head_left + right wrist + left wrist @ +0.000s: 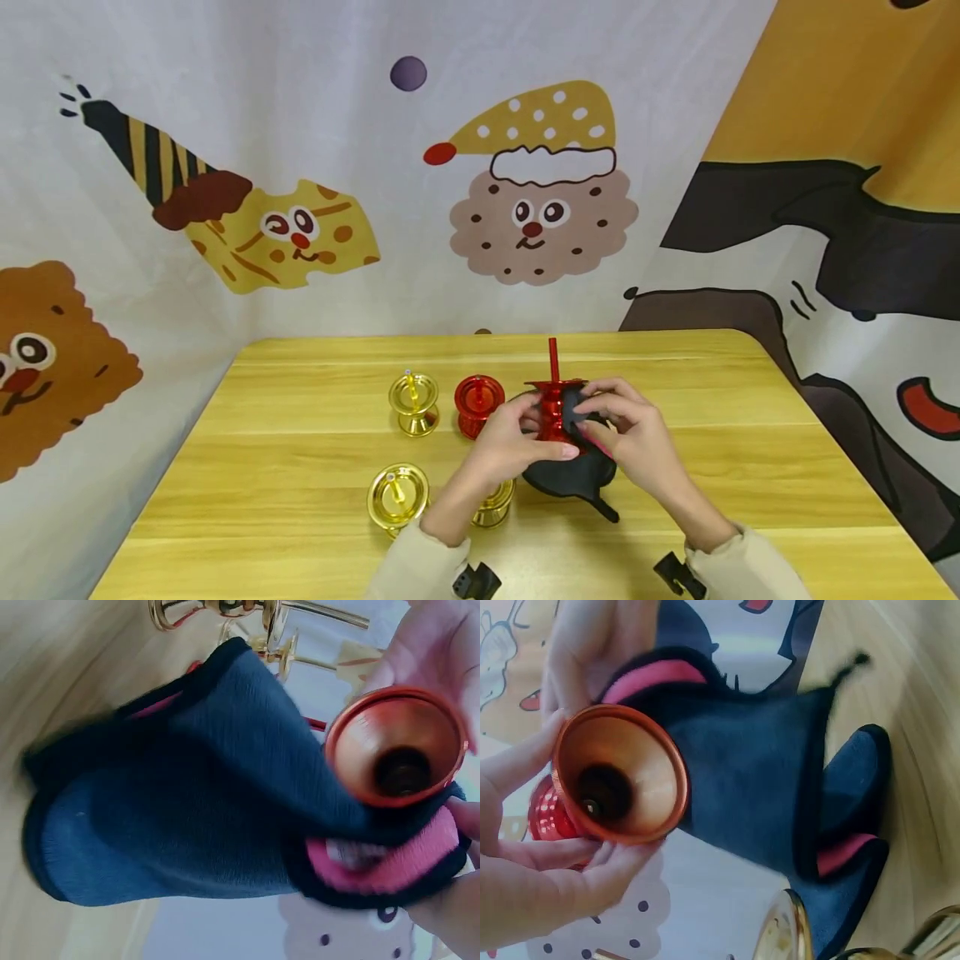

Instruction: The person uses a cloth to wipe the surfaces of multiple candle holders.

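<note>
My left hand (504,440) grips a red metallic candle holder (551,407) around its narrow waist, above the table. A thin red stick rises from the holder's flared top. Its hollow, copper-toned base (641,761) faces the left wrist camera. A dark blue-grey cloth (570,477) with black edging and a pink reverse hangs from my right hand (633,429). My right fingers pinch the cloth beside the holder's right side. In the right wrist view the folded cloth (187,802) touches the base rim; its far edge is blurred.
Behind my left hand stands another red candle holder (480,398). Gold candle holders stand at the back left (417,422), the front left (398,490) and beneath my left forearm (491,510), the last partly hidden. The wooden table (270,467) meets a cartoon-printed curtain (337,100) behind.
</note>
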Available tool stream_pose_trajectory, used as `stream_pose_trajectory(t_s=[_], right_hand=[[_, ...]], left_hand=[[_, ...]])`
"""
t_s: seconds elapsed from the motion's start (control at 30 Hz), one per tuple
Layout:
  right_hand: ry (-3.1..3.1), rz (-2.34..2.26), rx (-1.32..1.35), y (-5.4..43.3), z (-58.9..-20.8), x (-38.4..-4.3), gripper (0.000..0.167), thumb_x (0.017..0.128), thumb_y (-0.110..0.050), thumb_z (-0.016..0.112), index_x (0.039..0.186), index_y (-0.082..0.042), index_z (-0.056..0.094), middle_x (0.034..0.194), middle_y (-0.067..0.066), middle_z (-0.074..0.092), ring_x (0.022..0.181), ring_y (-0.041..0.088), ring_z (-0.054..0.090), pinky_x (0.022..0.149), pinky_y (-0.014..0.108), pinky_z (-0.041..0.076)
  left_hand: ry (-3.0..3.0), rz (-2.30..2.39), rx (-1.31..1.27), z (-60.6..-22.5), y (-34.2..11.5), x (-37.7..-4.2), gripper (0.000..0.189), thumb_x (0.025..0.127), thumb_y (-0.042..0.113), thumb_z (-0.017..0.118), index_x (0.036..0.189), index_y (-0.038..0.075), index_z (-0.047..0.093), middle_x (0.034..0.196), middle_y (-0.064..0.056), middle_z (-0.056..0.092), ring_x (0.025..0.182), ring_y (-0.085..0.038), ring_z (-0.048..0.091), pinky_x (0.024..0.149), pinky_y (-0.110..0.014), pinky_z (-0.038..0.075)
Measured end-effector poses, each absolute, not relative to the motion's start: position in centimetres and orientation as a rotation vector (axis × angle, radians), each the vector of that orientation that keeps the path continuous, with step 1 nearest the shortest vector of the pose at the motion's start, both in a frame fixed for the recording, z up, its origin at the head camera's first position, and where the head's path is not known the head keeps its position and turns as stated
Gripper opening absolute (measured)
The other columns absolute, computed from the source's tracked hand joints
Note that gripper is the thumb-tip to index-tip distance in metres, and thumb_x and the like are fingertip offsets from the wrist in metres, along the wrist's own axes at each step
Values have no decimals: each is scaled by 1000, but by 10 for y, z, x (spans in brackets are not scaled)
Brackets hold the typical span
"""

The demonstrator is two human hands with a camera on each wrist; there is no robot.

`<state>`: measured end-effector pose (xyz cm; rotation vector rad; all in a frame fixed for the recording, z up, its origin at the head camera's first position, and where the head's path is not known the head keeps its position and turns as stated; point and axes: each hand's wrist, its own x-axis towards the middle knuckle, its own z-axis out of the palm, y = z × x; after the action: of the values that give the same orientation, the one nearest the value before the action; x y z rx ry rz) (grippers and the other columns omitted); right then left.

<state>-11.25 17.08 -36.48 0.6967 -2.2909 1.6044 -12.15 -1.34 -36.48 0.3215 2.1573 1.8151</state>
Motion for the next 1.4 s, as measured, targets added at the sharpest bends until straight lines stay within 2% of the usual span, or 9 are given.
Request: stream_pose_trajectory(t_s=[0.27,0.43,0.53,0.67,0.77,0.93,1.07,1.2,1.4], right_hand=[[-2252,1765,696,179,-359,-117,19,77,21,57,90,8,62,107,15,54,98,10,55,74,18,51],[-2307,1764,639,179,-360,-116,18,78,19,58,89,7,62,107,15,54,96,10,56,73,19,52],[-2326,1661,678,176,-360,-114,22,76,20,58,88,4,64,105,15,52,95,8,54,77,17,50],[-2301,1652,728,177,-359,-115,23,75,22,58,88,5,64,105,17,52,96,9,54,78,16,49],[-2301,1722,709,183,-360,-118,21,74,22,59,89,7,63,105,17,52,97,9,54,76,20,52],[-2350,1747,649,189,-360,-122,17,76,19,59,89,9,63,107,12,52,97,7,54,73,23,53],[-2344,1722,654,193,-356,-121,15,78,19,58,89,9,63,108,8,53,97,7,54,71,22,53],[-2327,1671,698,196,-352,-121,17,77,19,58,87,7,63,108,3,54,96,7,55,70,20,53],[-2298,1612,751,194,-351,-121,20,74,21,61,85,5,64,108,3,54,91,7,57,69,16,51]], left_hand=[[1693,2052,366,-364,-23,-126,57,79,-5,66,129,-9,40,114,-16,53,96,-22,54,84,-31,49],[1774,1982,383,-362,-23,-125,68,77,3,71,135,-3,36,122,-13,50,107,-24,50,91,-35,45],[1908,1928,328,-363,-20,-124,75,73,8,77,136,-1,37,118,-10,52,104,-22,50,85,-34,48],[1844,2010,311,-364,-20,-125,76,72,-1,75,136,-3,35,111,-13,53,96,-22,52,80,-31,50],[1774,2067,337,-363,-21,-126,85,70,-8,73,141,1,26,110,-13,53,97,-22,54,84,-32,49],[1949,1931,422,-358,-22,-129,96,69,-1,78,145,8,20,115,-12,55,105,-23,54,94,-34,44],[2069,1810,500,-350,-29,-133,78,78,13,74,142,6,29,122,-11,55,112,-23,51,95,-35,43],[2114,1823,477,-340,-33,-137,50,91,24,59,133,0,44,114,-15,59,103,-23,58,89,-34,47],[1932,2057,250,-331,-26,-148,26,93,4,51,112,-12,56,96,-19,60,81,-24,64,78,-31,53]])
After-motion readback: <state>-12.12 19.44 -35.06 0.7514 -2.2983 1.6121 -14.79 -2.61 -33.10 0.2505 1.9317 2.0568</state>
